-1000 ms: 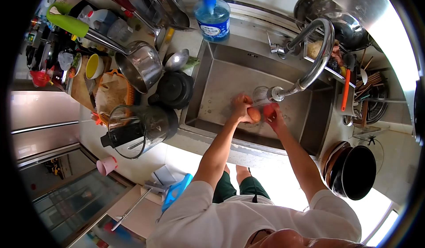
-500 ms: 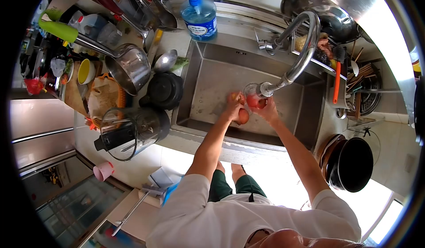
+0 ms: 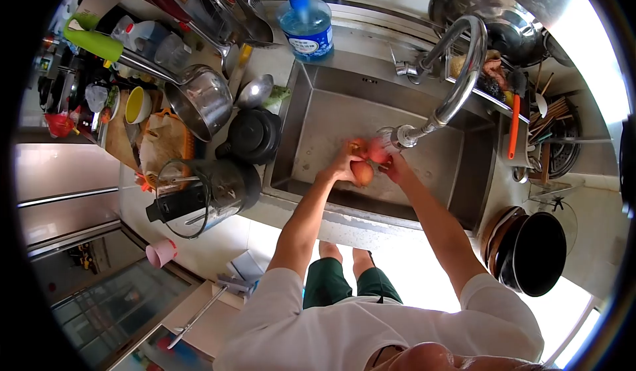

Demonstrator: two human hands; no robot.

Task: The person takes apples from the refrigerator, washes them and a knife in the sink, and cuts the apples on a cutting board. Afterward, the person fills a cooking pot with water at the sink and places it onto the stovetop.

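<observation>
My L grip (image 3: 341, 164) is curled snug round an orangey fruit (image 3: 362, 173), low in the sink (image 3: 411, 109); R grip (image 3: 395, 167) is part-closed w/ fingers on a red one (image 3: 378, 152), right by the tap (image 3: 405, 136).

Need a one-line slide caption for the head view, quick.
Left hand and right hand hold round reddish produce beneath the curved faucet in a metal sink.

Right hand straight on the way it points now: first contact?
The red fruit under the tap, which the right hand seems to touch. Past that, probably the sink's back wall; depth unclear.
</observation>
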